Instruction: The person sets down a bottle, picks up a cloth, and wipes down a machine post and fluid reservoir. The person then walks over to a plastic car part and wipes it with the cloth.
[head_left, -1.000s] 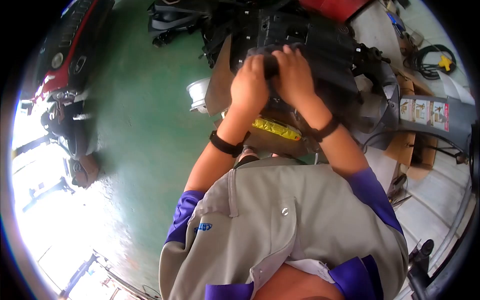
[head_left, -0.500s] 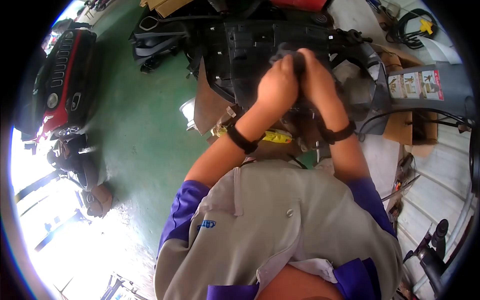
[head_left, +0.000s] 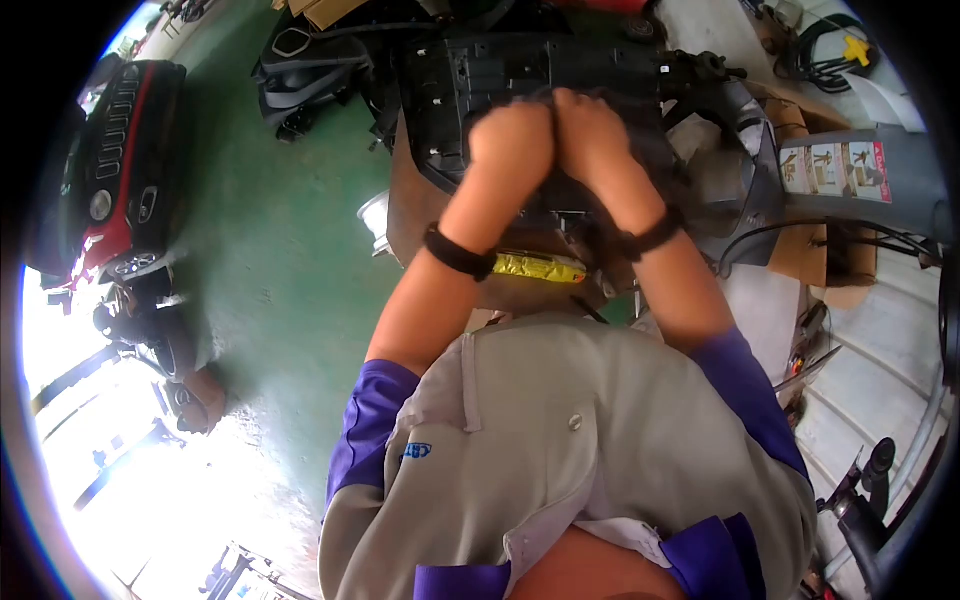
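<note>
My left hand (head_left: 512, 140) and my right hand (head_left: 594, 140) are side by side, knuckles nearly touching, over a large black plastic panel (head_left: 600, 70). Both are closed, with fingers curled in and slightly smeared by motion. Something dark shows in a thin strip between them, but its kind is hidden against the black panel. Each wrist wears a dark band. Below my hands lies a shiny yellow packet (head_left: 540, 268) on a brown board.
At left stands a black and red car (head_left: 118, 150) on the green floor (head_left: 270, 290). More black plastic parts (head_left: 310, 75) are at the far left of the panel. On the right are an open cardboard box (head_left: 825, 255), a grey machine column with labels (head_left: 865, 170) and a coiled black cable (head_left: 815, 60).
Both hands have moved left across the panel, the left hand farther. The dark thing that bulged above the fingers is now mostly hidden. More of the yellow packet shows.
</note>
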